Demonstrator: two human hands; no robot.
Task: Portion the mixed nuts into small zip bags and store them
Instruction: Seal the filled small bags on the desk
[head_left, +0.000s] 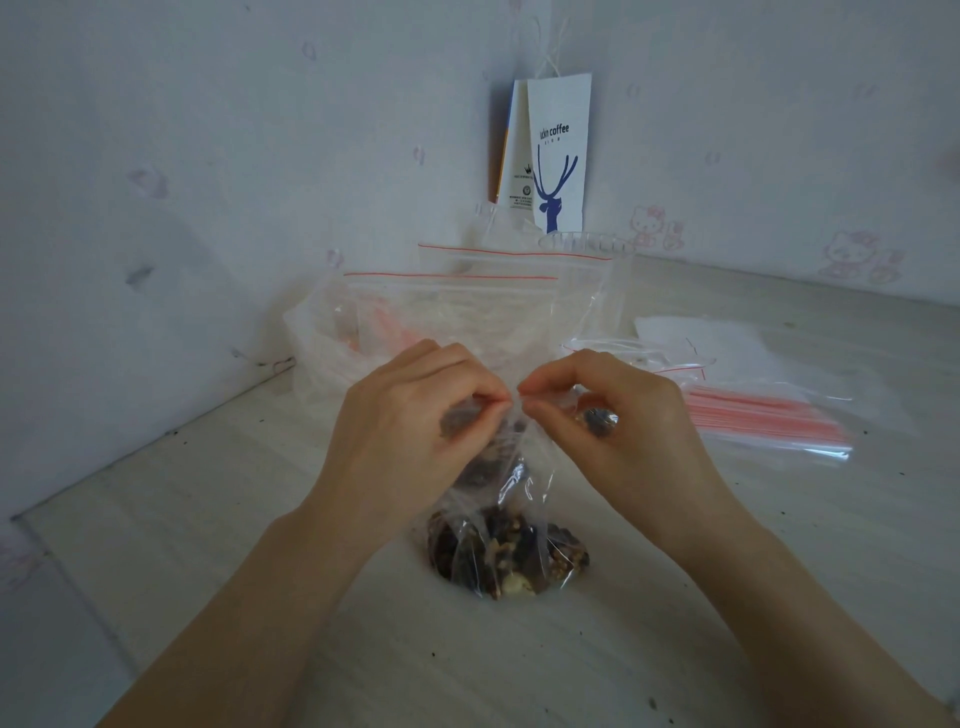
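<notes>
Item under inspection: one small zip bag (519, 499), clear plastic, standing upright on the table (571, 665) at centre, near the person. Its base is filled with mixed nuts (506, 558), dark and pale pieces together.

The left hand (410, 426) and right hand (623, 415) meet at the bag's top edge. Each pinches the plastic between thumb and forefinger, the other fingers curled. The two pinches almost touch. The hands cover the mouth of the bag, so whether the seal is closed cannot be told.

Just behind the hands stand two larger zip bags (452, 306), each with a red line along the top, one partly overlapping the other. Their contents cannot be made out. At their left lies crumpled clear plastic (322, 338) with pink strips inside.

To the right, near the right hand, a sleeve of flat zip bags (769, 421) lies on the table, its pink strips packed edge to edge. Beyond it lies a white sheet (696, 332).

At the rear a white paper coffee bag (561, 156) with a blue deer emblem stands upright against the wall (208, 182). Dark specks are scattered over the table surface.
</notes>
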